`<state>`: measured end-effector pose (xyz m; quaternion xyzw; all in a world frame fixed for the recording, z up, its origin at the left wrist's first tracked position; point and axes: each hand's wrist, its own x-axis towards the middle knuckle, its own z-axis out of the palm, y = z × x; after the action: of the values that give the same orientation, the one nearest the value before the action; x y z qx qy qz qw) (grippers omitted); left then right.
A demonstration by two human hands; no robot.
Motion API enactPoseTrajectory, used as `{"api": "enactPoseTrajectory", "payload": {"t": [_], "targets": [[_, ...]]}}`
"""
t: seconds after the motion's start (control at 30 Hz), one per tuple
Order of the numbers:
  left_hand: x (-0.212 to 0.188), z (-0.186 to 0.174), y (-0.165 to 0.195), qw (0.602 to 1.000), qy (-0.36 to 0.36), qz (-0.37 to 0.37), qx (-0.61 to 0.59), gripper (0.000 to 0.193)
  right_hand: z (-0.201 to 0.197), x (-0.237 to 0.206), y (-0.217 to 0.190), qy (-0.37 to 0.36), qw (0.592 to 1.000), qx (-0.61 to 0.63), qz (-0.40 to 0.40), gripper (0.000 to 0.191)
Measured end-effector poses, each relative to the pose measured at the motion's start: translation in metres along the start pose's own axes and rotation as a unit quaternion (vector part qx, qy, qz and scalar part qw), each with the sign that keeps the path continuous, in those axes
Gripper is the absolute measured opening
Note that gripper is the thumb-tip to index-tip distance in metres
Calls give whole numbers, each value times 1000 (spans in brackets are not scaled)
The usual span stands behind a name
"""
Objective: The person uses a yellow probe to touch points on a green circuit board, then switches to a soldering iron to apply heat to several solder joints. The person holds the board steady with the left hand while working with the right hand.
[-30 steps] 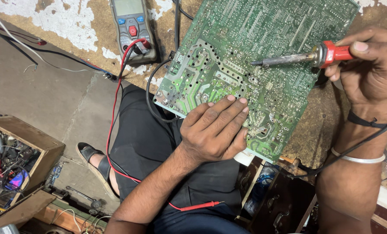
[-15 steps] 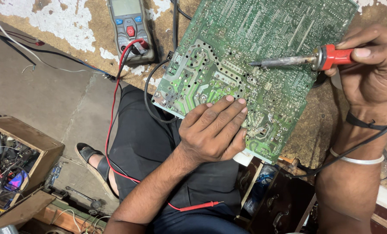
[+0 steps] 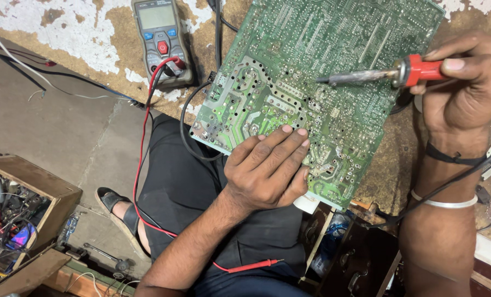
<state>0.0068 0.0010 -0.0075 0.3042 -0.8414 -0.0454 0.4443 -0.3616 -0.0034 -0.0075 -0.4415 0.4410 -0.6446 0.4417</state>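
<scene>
A large green circuit board point(image 3: 322, 71) lies solder side up on a worn wooden bench, tilted, its near corner over the bench edge. My left hand point(image 3: 270, 168) rests flat on the board's near edge, fingers together, pressing it down. My right hand point(image 3: 465, 82) grips a soldering iron point(image 3: 388, 74) by its red collar. The iron's dark tip points left and hovers just over the middle of the board.
A grey multimeter point(image 3: 162, 38) with red and black leads sits on the bench point(image 3: 80, 49) to the left of the board. A red probe point(image 3: 253, 267) lies on my lap. A wooden box point(image 3: 20, 198) of tools and wires stands on the floor at left.
The iron's tip has shifted slightly over the board. My left hand stays in the same place on the board's edge.
</scene>
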Motion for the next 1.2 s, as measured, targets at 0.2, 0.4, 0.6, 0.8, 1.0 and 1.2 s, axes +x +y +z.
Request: {"api": "enactPoseTrajectory", "payload": {"t": [0.2, 0.4, 0.6, 0.8, 1.0, 1.2], "targets": [[1, 0, 0, 1000, 4, 0, 1, 32, -5, 1, 2, 36, 999, 34, -9, 19], [0, 1, 0, 1000, 4, 1, 4, 32, 3, 2, -1, 25, 1000, -1, -1, 17], [-1, 3, 0, 1000, 9, 2, 4, 33, 12, 4, -5, 16, 999, -36, -10, 17], [-2, 3, 1, 1000, 9, -2, 5, 33, 17, 1, -7, 25, 999, -26, 7, 16], [-2, 3, 0, 1000, 8, -2, 4, 34, 22, 1, -7, 30, 999, -14, 2, 16], [-2, 1, 0, 1000, 7, -2, 0, 33, 26, 0, -8, 26, 999, -30, -4, 17]]}}
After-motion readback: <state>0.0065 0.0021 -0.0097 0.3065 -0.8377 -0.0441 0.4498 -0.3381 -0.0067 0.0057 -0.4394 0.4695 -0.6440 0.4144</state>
